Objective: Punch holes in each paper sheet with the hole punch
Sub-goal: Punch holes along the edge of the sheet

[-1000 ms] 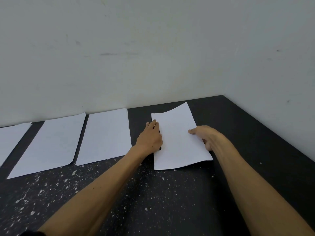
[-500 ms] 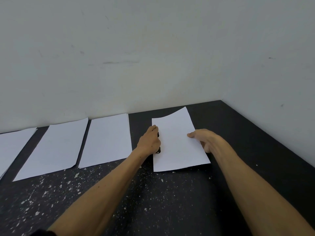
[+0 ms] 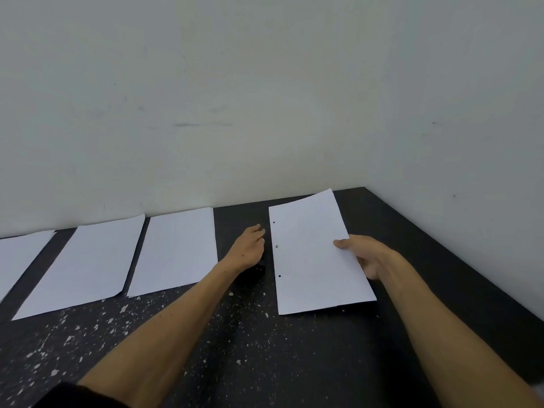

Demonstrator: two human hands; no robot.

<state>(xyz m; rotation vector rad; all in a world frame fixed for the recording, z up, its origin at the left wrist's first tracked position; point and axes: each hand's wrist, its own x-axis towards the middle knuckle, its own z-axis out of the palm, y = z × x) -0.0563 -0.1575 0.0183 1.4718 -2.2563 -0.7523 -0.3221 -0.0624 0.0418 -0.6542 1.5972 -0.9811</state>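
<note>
My right hand [image 3: 366,256] pinches the right edge of a white paper sheet [image 3: 312,260], thumb on top. Three small punched holes run along that sheet's left edge. My left hand [image 3: 248,250] lies over a black hole punch [image 3: 256,270], which is mostly hidden under the palm; only its near dark end shows. A narrow gap of dark table separates the punch from the sheet. Three more white sheets lie in a row to the left: one [image 3: 176,250] beside my left hand, one [image 3: 84,265] further left, one [image 3: 17,254] cut off by the frame.
The dark table [image 3: 265,357] is speckled with white paper bits in front. A pale wall runs along the back, and a side wall closes the right, forming a corner behind the held sheet.
The sheet has slid right, off the punch, and its three holes now show. My left hand stays on the punch. The camera has tilted slightly.
</note>
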